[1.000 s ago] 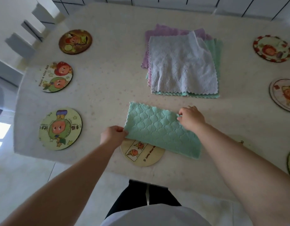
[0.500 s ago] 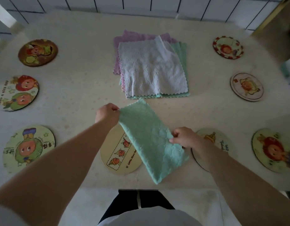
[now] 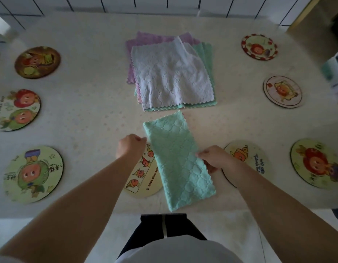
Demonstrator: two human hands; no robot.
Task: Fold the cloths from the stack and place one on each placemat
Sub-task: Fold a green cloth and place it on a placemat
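Observation:
A green cloth (image 3: 176, 160), folded into a long strip, lies on the table in front of me, slanting from near the stack down to the table's front edge. It covers the right part of a round cream placemat (image 3: 140, 179). My left hand (image 3: 131, 147) has its fingers curled at the strip's left edge. My right hand (image 3: 214, 158) pinches the strip's right edge and hides part of another placemat (image 3: 250, 158). The stack (image 3: 170, 76) sits further back, with a white cloth on top of purple and green ones.
Round cartoon placemats ring the table: three on the left (image 3: 33, 173) (image 3: 18, 109) (image 3: 37, 61) and three on the right (image 3: 314, 162) (image 3: 282, 92) (image 3: 259, 46). A pale box (image 3: 335, 73) stands at the right edge. The table's front edge (image 3: 88, 213) runs just below the cloth.
The green cloth was swung from lying sideways to pointing away from me and now rests flatter on the table. My view shifted right, bringing the right-hand placemats into sight.

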